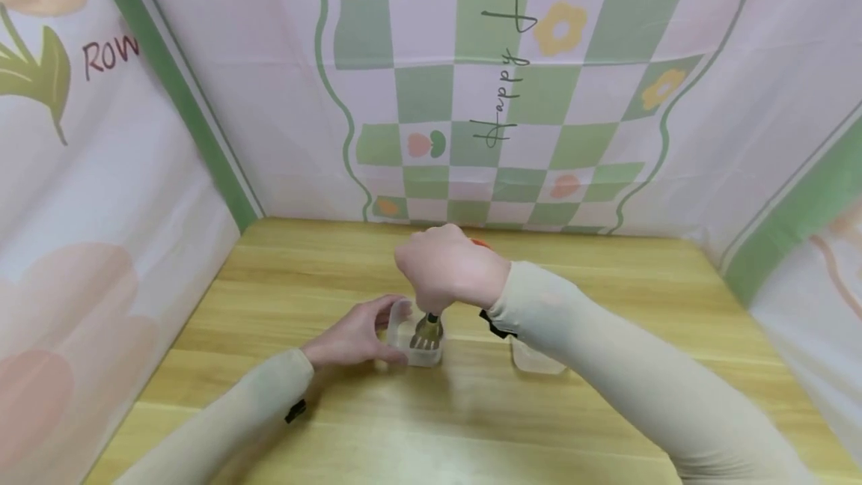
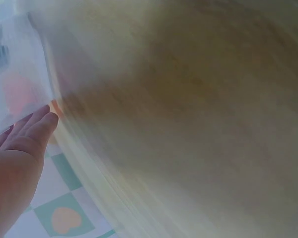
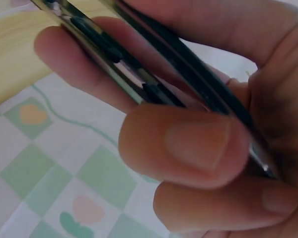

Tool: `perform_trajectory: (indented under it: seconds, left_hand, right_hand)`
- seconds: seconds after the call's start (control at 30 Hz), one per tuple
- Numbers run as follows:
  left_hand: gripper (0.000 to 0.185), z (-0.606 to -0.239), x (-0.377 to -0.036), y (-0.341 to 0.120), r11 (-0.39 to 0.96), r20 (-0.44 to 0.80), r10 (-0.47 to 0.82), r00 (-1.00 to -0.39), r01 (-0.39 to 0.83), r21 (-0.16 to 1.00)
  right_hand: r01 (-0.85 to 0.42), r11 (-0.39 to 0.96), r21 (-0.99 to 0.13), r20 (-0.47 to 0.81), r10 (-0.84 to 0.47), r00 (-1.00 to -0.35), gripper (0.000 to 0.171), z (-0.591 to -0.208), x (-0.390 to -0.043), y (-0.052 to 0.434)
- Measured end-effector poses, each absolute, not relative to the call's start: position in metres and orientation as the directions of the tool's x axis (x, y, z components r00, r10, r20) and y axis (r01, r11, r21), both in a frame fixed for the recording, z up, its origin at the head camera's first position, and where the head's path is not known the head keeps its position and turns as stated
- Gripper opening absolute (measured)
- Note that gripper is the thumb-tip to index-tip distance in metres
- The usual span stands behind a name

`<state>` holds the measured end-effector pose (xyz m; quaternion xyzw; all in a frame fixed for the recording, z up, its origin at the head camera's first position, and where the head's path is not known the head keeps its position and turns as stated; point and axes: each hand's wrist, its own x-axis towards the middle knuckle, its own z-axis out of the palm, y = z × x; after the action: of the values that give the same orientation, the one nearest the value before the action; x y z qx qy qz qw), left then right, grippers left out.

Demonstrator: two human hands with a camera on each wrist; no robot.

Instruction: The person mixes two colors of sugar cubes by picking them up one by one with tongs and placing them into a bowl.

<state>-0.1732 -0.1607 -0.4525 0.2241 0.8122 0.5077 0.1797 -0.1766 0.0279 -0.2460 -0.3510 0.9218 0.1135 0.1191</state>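
Observation:
In the head view, my left hand (image 1: pixel 353 335) holds a clear plastic container (image 1: pixel 424 358) from its left side, thumb at the near wall and fingers at the far wall. My right hand (image 1: pixel 447 264), raised over the container, grips metal tongs (image 1: pixel 427 329) with their tined end pointing down inside it. Up close in the right wrist view, the two arms of the tongs (image 3: pixel 184 64) run between thumb and fingers. The left wrist view catches the left fingers (image 2: pixel 39 129) along the container's (image 2: pixel 35 64) wall.
To the right, a second clear container (image 1: pixel 539 359) stands on the wooden table (image 1: pixel 417 432), partly covered by the right forearm. Behind the right hand a bit of something red (image 1: pixel 481 243) peeks out. A printed cloth (image 1: pixel 431 96) hangs at the table's back edge.

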Motion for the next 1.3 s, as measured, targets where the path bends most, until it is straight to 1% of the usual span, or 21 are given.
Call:
perform_trajectory:
  seconds: [0.13, 0.37, 0.53, 0.77, 0.9, 1.03, 1.2, 1.3]
  left_hand:
    - [0.088, -0.453, -0.173, -0.161, 0.36, -0.034, 0.566, -0.824, 0.21, 0.909]
    - [0.086, -0.453, -0.173, -0.161, 0.356, -0.022, 0.575, -0.818, 0.226, 0.907]
    - [0.088, -0.456, -0.173, -0.161, 0.385, -0.038, 0.571, -0.82, 0.226, 0.895]
    - [0.089, -0.455, -0.172, -0.161, 0.374, -0.025, 0.57, -0.821, 0.232, 0.898]
    - [0.094, -0.454, -0.173, -0.161, 0.388, -0.038, 0.568, -0.822, 0.226, 0.894]
    - [0.093, -0.454, -0.172, -0.162, 0.387, -0.041, 0.565, -0.824, 0.221, 0.895]
    - [0.09, -0.452, -0.171, -0.161, 0.39, -0.051, 0.547, -0.835, 0.201, 0.899]
    - [0.092, -0.451, -0.17, -0.162, 0.4, -0.066, 0.537, -0.841, 0.185, 0.898]
  right_hand:
    - [-0.692, 0.7, 0.175, -0.302, -0.631, -0.715, 0.025, -0.25, -0.176, 0.016]
    - [-0.692, 0.7, 0.177, -0.295, -0.632, -0.716, 0.016, -0.26, -0.175, 0.008]
    - [-0.702, 0.689, 0.18, -0.278, -0.649, -0.708, 0.015, -0.267, -0.172, 0.009]
    - [-0.703, 0.681, 0.205, -0.269, -0.652, -0.709, 0.011, -0.269, -0.17, 0.012]
    - [-0.72, 0.662, 0.209, -0.26, -0.672, -0.693, 0.014, -0.27, -0.166, 0.014]
    - [-0.729, 0.66, 0.182, -0.251, -0.685, -0.684, 0.022, -0.271, -0.163, 0.02]
    - [-0.69, 0.716, 0.101, -0.25, -0.653, -0.715, 0.032, -0.271, -0.162, 0.035]
    - [-0.669, 0.742, 0.033, -0.215, -0.649, -0.73, 0.034, -0.274, -0.163, 0.048]
